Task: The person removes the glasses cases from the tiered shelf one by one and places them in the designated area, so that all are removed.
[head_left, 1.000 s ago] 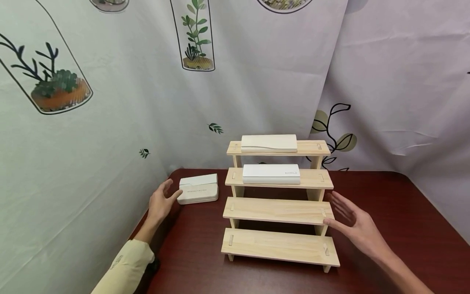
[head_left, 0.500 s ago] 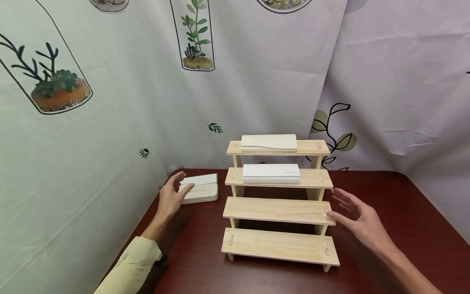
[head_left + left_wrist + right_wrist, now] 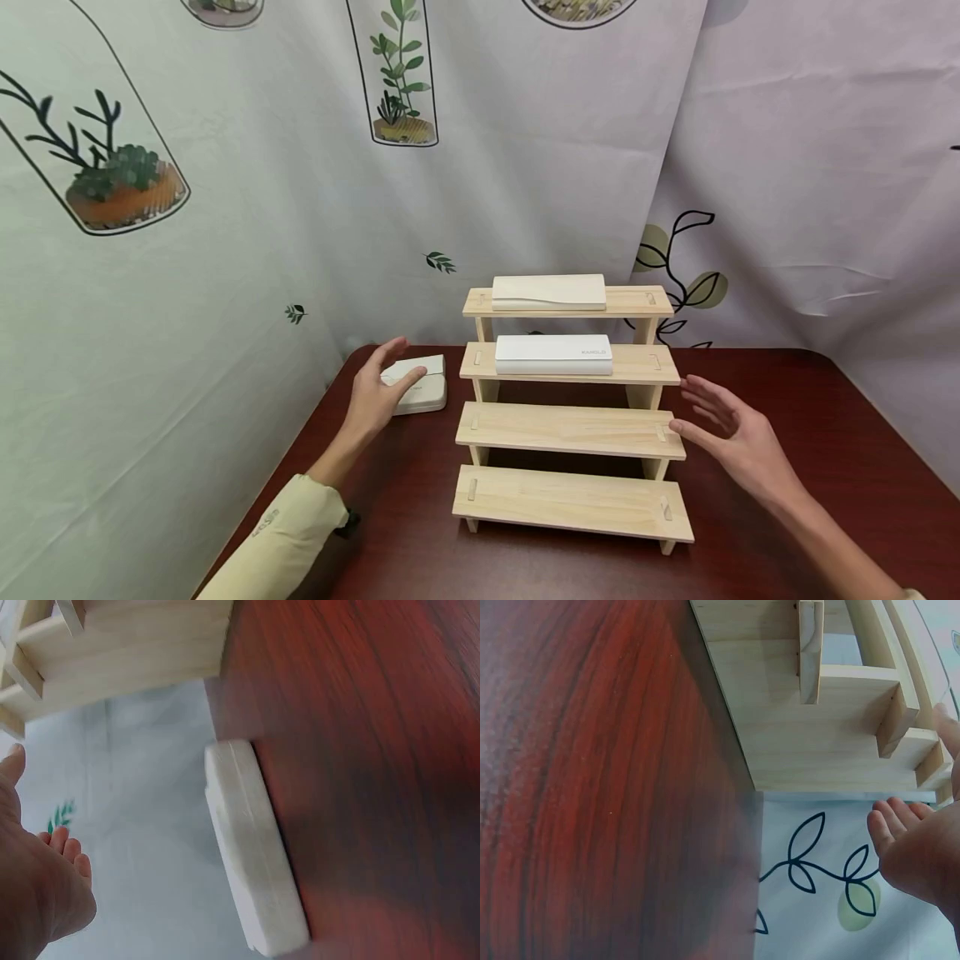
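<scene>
My left hand (image 3: 377,392) hovers above the table in front of a white case (image 3: 426,393), partly covering it, thumb and fingers spread with nothing between them. In the left wrist view that case (image 3: 255,855) lies apart from the hand. At the right side of a stepped wooden rack (image 3: 570,429) is my right hand (image 3: 738,446), fingers extended and holding nothing; whether the thumb touches the rack I cannot tell. A cream case (image 3: 549,292) lies on the rack's top shelf. On the shelf below lies a white case with small lettering (image 3: 553,357).
The rack's two lower shelves (image 3: 570,500) show bare wood. Beneath everything is a dark red wooden table (image 3: 405,533). A pale curtain (image 3: 540,167) printed with plants hangs close behind and along the left side.
My left hand has moved right and slightly up, now hiding more of the case on the table. The right hand has shifted slightly up and right. The cases and rack stay put.
</scene>
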`<state>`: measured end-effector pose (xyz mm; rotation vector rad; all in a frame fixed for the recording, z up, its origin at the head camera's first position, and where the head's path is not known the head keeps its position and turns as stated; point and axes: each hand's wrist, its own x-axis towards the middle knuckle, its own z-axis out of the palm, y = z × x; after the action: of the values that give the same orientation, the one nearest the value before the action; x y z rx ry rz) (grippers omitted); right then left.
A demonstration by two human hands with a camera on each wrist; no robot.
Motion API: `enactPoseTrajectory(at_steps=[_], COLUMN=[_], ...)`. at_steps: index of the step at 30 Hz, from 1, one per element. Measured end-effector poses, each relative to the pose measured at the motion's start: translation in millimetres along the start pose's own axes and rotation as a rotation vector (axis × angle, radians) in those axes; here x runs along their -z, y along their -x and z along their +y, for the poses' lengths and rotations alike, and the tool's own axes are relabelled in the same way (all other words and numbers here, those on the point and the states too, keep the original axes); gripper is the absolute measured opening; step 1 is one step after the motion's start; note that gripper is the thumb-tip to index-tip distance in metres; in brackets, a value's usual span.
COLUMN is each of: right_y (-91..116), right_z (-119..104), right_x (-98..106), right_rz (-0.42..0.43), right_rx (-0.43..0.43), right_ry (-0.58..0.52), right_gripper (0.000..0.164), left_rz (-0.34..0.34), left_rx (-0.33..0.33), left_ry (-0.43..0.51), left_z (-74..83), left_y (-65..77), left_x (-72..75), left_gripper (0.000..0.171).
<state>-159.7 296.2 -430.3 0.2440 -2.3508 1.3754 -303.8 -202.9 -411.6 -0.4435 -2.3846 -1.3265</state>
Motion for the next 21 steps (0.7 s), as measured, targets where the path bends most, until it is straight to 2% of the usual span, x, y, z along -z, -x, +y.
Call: enactPoseTrajectory(at_steps=[10, 21], right_y=[-9.1, -16.1], right_z=[4.0, 0.7], right_x=[0.8, -0.8], right_rz=[0.0, -0.015], right_rx=[-0.008, -0.026], right_ry=[-0.016, -0.031], right_gripper=[0.073, 0.075], left_rz=[-0.063, -0.11], left_rx=[-0.053, -0.147], left_ry=[0.116, 0.156], left_z=[28.1, 47.2], left_y=[0.1, -1.1], left_x=[-20.7, -40.1], left_gripper=[0.072, 0.067])
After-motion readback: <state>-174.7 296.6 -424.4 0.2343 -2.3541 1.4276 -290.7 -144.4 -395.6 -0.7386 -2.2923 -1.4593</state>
